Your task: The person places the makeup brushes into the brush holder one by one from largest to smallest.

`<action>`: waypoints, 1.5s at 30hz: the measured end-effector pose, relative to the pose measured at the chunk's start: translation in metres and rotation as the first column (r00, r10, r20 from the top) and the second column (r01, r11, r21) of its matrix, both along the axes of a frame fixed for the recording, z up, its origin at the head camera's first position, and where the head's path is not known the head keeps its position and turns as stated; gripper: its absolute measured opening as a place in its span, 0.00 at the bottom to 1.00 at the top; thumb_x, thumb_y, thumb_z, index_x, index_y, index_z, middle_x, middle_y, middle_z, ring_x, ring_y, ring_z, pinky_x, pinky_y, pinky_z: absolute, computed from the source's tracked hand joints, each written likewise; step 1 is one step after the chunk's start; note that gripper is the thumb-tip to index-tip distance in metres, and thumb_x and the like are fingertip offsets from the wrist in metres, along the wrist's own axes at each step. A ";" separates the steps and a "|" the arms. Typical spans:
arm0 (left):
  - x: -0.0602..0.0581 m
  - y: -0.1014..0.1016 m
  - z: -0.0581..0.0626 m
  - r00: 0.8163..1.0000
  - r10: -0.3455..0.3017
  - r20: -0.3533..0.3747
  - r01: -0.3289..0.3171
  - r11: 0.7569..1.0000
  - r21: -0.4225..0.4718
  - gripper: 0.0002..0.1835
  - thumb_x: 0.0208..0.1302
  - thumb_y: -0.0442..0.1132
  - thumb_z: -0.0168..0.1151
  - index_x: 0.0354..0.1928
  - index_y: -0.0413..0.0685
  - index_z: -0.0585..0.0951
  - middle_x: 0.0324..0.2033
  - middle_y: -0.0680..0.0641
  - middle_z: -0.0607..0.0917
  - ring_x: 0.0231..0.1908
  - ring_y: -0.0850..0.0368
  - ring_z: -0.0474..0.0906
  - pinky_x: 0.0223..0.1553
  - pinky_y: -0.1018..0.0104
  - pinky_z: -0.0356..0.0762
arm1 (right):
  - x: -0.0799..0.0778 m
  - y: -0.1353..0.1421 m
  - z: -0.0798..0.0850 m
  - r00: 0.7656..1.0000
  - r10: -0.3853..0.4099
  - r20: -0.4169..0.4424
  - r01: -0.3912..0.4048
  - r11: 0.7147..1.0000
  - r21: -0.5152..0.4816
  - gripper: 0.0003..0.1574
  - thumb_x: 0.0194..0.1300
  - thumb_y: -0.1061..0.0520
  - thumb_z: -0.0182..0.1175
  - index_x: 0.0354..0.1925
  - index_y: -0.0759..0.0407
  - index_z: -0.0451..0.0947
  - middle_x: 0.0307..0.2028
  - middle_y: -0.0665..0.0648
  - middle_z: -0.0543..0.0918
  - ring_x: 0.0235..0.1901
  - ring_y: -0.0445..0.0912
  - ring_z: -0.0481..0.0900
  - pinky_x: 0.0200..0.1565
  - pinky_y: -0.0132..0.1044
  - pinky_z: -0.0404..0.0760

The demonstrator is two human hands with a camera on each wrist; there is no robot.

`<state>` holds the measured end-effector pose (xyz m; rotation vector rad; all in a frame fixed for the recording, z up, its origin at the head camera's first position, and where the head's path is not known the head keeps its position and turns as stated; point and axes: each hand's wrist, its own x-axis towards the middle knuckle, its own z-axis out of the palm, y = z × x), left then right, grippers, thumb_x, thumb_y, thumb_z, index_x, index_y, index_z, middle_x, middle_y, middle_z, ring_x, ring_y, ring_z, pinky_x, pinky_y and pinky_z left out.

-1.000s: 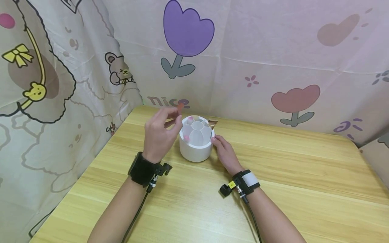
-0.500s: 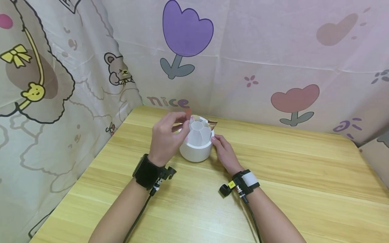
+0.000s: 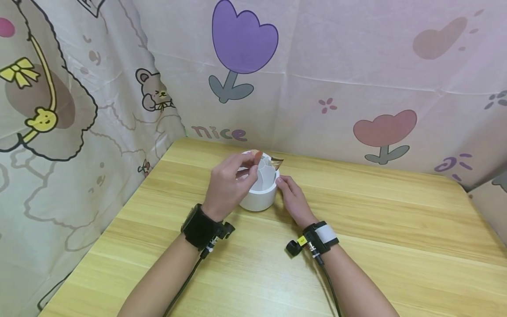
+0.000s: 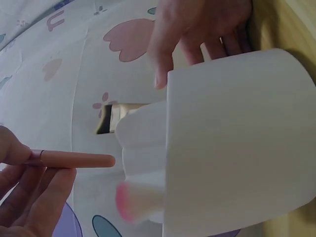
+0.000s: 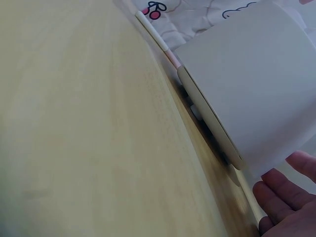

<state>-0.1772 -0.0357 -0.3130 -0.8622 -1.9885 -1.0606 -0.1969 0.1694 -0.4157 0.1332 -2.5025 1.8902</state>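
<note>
My left hand pinches a slim makeup brush with an orange-pink handle. The brush's rounded handle end points towards the white round holder, and its reddish tip shows above my fingers in the head view. Inside, the holder has petal-shaped dividers. A flat gold brush with dark bristles stands out of its right side. Another fluffy brush with pink-tipped bristles stands in it nearer my left hand. My right hand rests against the holder's right side, thumb tip at the rim, the other fingers loosely extended behind.
The holder stands on a wood-grain table near its back edge. Behind hangs a printed cloth, with another cloth along the left. Beyond the holder's base, the right wrist view shows a thin white-and-pink stick.
My left hand has moved right and slightly down with the brush, from beside the holder to over its opening. My right hand and the holder have stayed in place.
</note>
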 end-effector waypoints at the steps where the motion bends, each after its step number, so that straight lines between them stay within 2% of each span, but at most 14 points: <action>1: 0.000 0.001 -0.001 1.000 -0.006 -0.001 0.006 1.000 -0.005 0.10 0.59 0.31 0.61 0.43 0.37 0.80 0.38 0.43 0.84 0.38 0.58 0.82 0.39 0.73 0.81 | 0.000 0.000 0.000 1.000 0.000 0.001 0.000 1.000 -0.001 0.35 0.67 0.28 0.43 0.59 0.48 0.71 0.59 0.50 0.74 0.63 0.45 0.65 0.67 0.49 0.58; 10: 0.002 0.012 -0.010 0.999 -0.044 0.012 0.045 0.996 -0.071 0.09 0.60 0.30 0.59 0.42 0.37 0.80 0.38 0.44 0.84 0.38 0.60 0.83 0.39 0.75 0.80 | 0.000 0.000 -0.001 1.000 0.002 -0.005 -0.001 1.000 0.006 0.36 0.67 0.27 0.44 0.59 0.48 0.71 0.59 0.50 0.74 0.62 0.45 0.65 0.66 0.49 0.60; 14: 0.003 0.014 -0.012 0.999 -0.042 0.010 0.042 0.995 -0.093 0.08 0.60 0.30 0.58 0.42 0.38 0.80 0.38 0.46 0.84 0.37 0.61 0.82 0.40 0.75 0.80 | 0.000 0.000 -0.001 1.000 0.003 -0.008 -0.003 1.000 0.006 0.36 0.67 0.27 0.44 0.59 0.48 0.71 0.59 0.50 0.74 0.62 0.45 0.65 0.66 0.49 0.60; 21: 0.002 0.015 -0.017 1.000 -0.001 0.019 0.004 0.990 -0.143 0.08 0.60 0.30 0.58 0.41 0.40 0.79 0.36 0.47 0.84 0.36 0.62 0.82 0.38 0.75 0.80 | -0.001 0.001 -0.002 1.000 0.009 0.005 -0.009 1.000 0.005 0.37 0.66 0.26 0.43 0.59 0.47 0.70 0.60 0.49 0.73 0.62 0.45 0.65 0.66 0.50 0.59; 33: -0.001 0.015 -0.021 0.998 0.034 0.046 -0.025 0.983 -0.184 0.08 0.60 0.31 0.57 0.41 0.42 0.79 0.37 0.49 0.84 0.37 0.63 0.82 0.38 0.75 0.81 | -0.002 0.001 -0.003 1.000 0.005 0.001 -0.005 1.000 0.017 0.37 0.66 0.26 0.43 0.59 0.47 0.70 0.59 0.50 0.74 0.62 0.46 0.65 0.66 0.50 0.59; 45: -0.002 0.014 -0.024 0.992 0.081 0.101 -0.055 0.970 -0.236 0.06 0.59 0.34 0.58 0.39 0.45 0.79 0.34 0.51 0.83 0.33 0.65 0.79 0.34 0.76 0.80 | -0.002 0.001 -0.002 1.000 0.003 0.000 -0.003 1.000 0.026 0.37 0.66 0.25 0.43 0.59 0.47 0.70 0.59 0.50 0.74 0.62 0.46 0.66 0.66 0.51 0.60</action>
